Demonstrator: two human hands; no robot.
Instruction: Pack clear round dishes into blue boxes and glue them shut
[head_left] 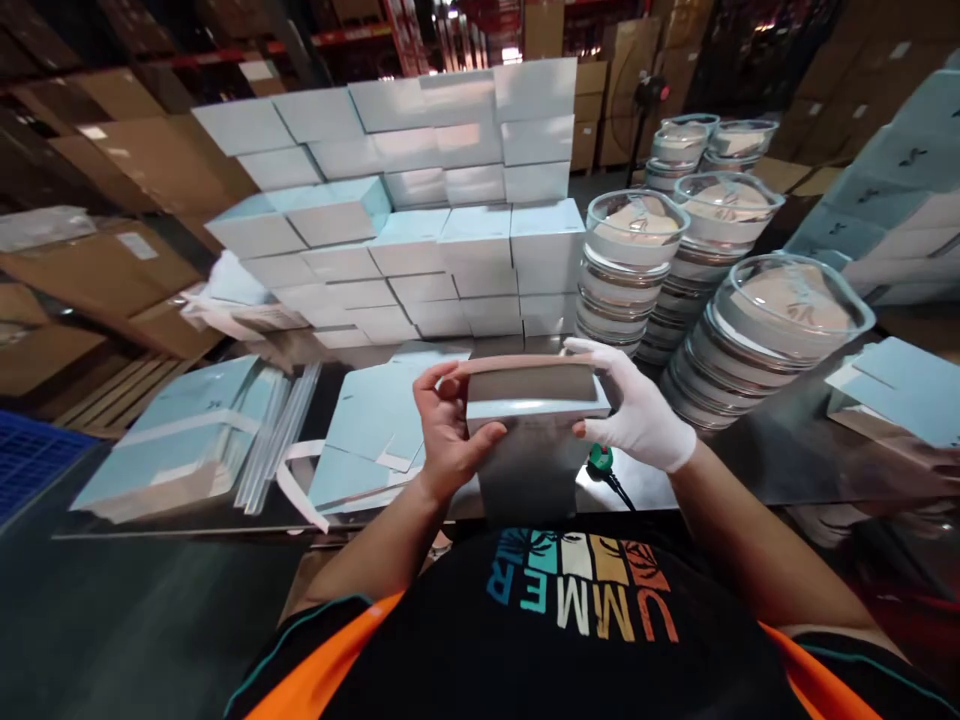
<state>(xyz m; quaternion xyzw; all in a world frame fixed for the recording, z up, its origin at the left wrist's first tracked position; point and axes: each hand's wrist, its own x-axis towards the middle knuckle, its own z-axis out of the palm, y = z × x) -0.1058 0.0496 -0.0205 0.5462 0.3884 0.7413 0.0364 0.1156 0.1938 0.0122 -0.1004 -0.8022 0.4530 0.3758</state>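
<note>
Close to my body, both hands hold a cardboard box (540, 440) above the table's front edge. Its near side is in shadow, and a brown-grey inner face shows at the top under a raised edge. My left hand (454, 435), bare, grips the box's left end, thumb on the near side and fingers behind the upper edge. A white glove with exposed fingertips covers my right hand (637, 405), which clasps the right end with the thumb in front. Flat light-blue box blanks (375, 420) lie left of my left hand. A green round object with a black cord (600, 460) sits below my right hand.
A wall of white boxes (480, 240) stands behind the table. Stacked glass containers (787, 310) rise to the right. Strapped blue blanks (180, 430) and clear strips (277, 440) lie left. Another person's hand (930, 470) is blurred at the right edge.
</note>
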